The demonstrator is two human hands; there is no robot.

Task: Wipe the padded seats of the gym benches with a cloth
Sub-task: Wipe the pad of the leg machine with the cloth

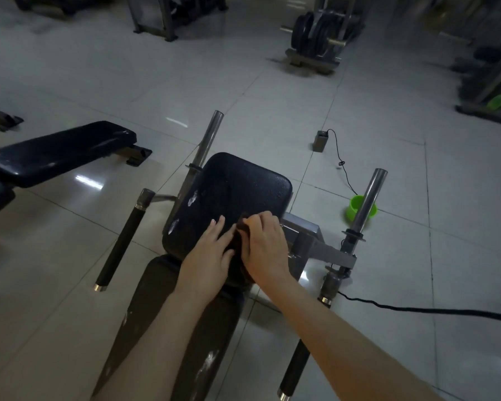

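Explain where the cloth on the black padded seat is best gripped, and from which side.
Probably its bunched fold, pinched from above: the cloth lies crumpled on the padded seat, the fold standing up between left hand and right hand.

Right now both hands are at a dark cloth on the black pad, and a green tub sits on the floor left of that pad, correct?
Not quite: the head view shows the green tub on the floor to the right of the black pad, not the left. The rest holds: the left hand and the right hand are at the dark cloth on that pad.
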